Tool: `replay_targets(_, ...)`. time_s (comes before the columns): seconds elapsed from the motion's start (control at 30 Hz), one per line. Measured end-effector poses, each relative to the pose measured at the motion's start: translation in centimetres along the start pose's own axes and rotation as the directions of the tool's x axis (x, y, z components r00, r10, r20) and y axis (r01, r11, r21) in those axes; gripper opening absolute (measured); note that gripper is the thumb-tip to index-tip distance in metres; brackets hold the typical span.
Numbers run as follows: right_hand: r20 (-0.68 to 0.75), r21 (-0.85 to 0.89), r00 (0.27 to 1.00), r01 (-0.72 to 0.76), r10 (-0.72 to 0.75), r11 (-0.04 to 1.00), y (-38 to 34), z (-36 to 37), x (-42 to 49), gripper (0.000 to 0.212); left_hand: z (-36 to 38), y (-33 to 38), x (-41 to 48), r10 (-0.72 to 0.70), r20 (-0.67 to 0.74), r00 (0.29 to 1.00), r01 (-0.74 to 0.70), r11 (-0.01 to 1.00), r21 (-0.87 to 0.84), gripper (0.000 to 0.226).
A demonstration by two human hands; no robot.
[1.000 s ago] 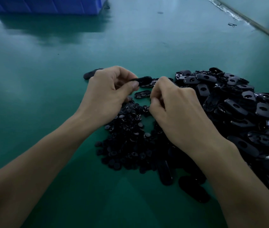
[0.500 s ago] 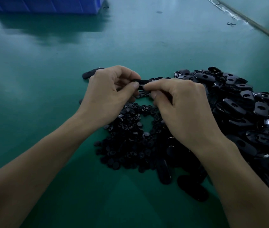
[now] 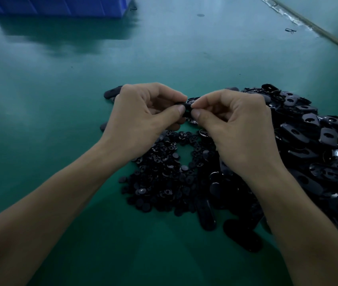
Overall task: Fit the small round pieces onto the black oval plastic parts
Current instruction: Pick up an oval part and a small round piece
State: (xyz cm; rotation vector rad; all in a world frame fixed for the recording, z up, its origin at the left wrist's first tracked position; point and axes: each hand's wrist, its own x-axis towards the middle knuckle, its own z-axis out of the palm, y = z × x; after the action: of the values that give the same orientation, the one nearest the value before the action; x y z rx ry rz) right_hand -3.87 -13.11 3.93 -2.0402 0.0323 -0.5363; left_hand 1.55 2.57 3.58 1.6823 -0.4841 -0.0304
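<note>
Two hands were pinched on one black oval plastic part (image 3: pixel 187 105), the left hand (image 3: pixel 143 114) and right hand (image 3: pixel 232 124) meeting fingertip to fingertip above the green desk (image 3: pixel 60 120); its long axis seemed laid from hand to hand. Beneath, small black round pieces (image 3: pixel 164 172) were heaped, more oval parts (image 3: pixel 319 141) piled nearer the right hand. A blue plastic crate (image 3: pixel 60 5) was set well apart.

Left hand (image 3: pixel 143 114), right hand (image 3: pixel 234 122) — fingertips touching, seemingly pinched

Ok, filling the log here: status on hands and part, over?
Left hand and right hand both pinching one black oval part. Fit hidden under fingers. Heap of round pieces below, oval heap right, nothing blocking.
</note>
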Motion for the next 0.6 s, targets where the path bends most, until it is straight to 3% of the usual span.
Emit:
replay_targets(0.33, 0.009, 0.034, 1.000, -0.010, 0.010, 0.999, 0.11, 0.01, 0.03, 0.013, 0.31, 0.28, -0.27, -0.017, 0.032, 0.999, 0.019, 0.998, -0.063, 0.018)
replay_targets(0.6, 0.020, -0.019, 0.999, -0.029, 0.029, 0.999, -0.20, -0.21, -0.11, 0.026, 0.30, 0.39, -0.34, 0.028, 0.043, 0.999, -0.029, 0.999, 0.024, 0.020)
